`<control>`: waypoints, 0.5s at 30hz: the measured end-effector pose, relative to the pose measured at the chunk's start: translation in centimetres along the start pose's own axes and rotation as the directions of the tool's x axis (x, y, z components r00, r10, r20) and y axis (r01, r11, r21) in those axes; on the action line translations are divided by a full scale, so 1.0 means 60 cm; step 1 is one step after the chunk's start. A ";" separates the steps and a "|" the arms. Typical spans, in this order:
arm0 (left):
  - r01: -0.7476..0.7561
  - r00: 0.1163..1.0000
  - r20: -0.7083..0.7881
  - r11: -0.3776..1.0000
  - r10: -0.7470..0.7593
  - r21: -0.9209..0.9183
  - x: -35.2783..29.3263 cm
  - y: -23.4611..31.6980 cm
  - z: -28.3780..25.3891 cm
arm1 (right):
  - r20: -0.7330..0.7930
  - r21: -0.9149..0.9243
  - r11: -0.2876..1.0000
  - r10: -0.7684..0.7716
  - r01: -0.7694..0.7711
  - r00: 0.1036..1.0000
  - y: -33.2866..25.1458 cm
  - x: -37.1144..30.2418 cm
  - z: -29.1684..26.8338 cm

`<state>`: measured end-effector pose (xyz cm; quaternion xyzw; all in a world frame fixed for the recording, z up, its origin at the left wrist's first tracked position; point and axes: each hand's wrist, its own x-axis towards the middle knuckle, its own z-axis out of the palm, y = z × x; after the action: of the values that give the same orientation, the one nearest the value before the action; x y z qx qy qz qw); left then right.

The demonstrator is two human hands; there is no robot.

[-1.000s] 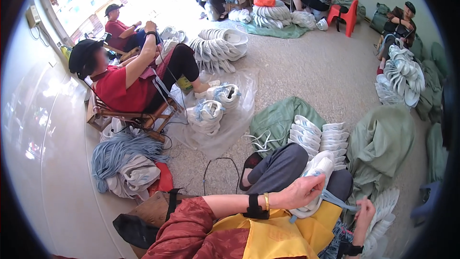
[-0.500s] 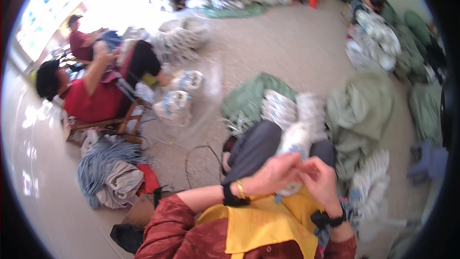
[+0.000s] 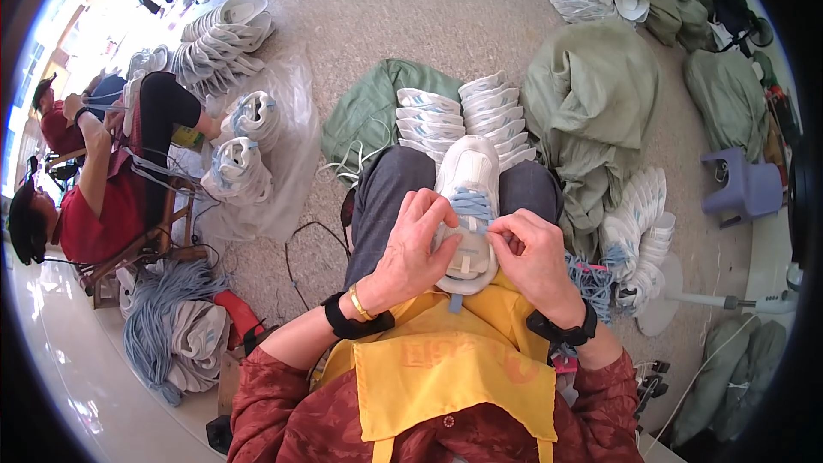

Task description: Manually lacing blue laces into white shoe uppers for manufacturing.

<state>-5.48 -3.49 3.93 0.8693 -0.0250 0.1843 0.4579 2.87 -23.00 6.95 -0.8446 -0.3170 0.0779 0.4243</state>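
Observation:
A white sneaker [image 3: 472,164] rests toe-away on my lap, between my knees. Light blue shoelace [image 3: 470,203] crosses its upper part, and a blue pull tab hangs at the heel. My left hand [image 3: 414,244] is curled over the shoe's left side, its fingers at the eyelet edge and its thumb by the tongue. On the opposite side my right hand [image 3: 533,255] has its thumb and forefinger pinched together at the lace's right end. The fingertips partly cover what they grip.
Stacked white shoes [image 3: 493,113] stand beyond my knees, beside green sacks [image 3: 591,77]. More shoes [image 3: 634,236] and a purple stool [image 3: 741,187] are at right. Blue laces [image 3: 171,317] lie heaped at left. Two seated people in red [image 3: 99,197] work farther left.
My hands have moved from close together above the shoe to its two sides, uncovering the tongue and laces. The view has shifted and become sharper.

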 end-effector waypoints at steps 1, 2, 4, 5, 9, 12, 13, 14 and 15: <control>0.004 1.000 0.001 1.000 -0.004 -0.003 -0.001 0.000 0.000 | 0.005 -0.006 1.000 -0.005 0.005 1.000 0.000 -0.001 0.001; 0.009 1.000 0.006 1.000 -0.009 0.003 -0.001 0.000 0.000 | 0.010 -0.013 1.000 -0.009 0.009 1.000 0.001 -0.001 0.002; 0.017 1.000 0.011 1.000 -0.018 0.005 -0.002 -0.001 0.001 | 0.023 -0.026 1.000 -0.003 0.003 1.000 0.001 -0.001 0.002; 0.019 1.000 0.015 1.000 -0.019 0.010 -0.002 0.001 0.000 | 0.033 -0.035 0.999 0.000 0.001 0.999 0.000 -0.002 0.002; 0.010 1.000 0.014 1.000 -0.011 0.015 0.000 -0.001 0.000 | 0.048 -0.070 0.997 -0.018 0.022 0.999 -0.001 0.005 0.001; 0.001 1.000 0.020 1.000 -0.001 0.023 0.001 -0.003 -0.002 | 0.075 -0.138 0.988 -0.060 0.070 0.995 0.000 0.009 0.004; 0.003 1.000 0.021 1.000 -0.003 0.021 -0.001 -0.003 -0.001 | 0.092 -0.177 0.980 -0.072 0.088 0.993 -0.003 0.011 0.003; 0.004 1.000 0.020 1.000 -0.004 0.019 -0.001 -0.003 0.000 | 0.111 -0.213 0.971 -0.087 0.109 0.990 -0.006 0.013 0.002; 0.006 1.000 0.020 1.000 -0.006 0.017 -0.002 -0.003 0.000 | 0.114 -0.212 0.971 -0.087 0.110 0.990 -0.007 0.013 0.002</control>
<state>-5.54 -3.40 3.72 0.8750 -0.0255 0.1745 0.4509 3.22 -22.24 7.31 -0.8641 -0.3868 0.0651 0.3155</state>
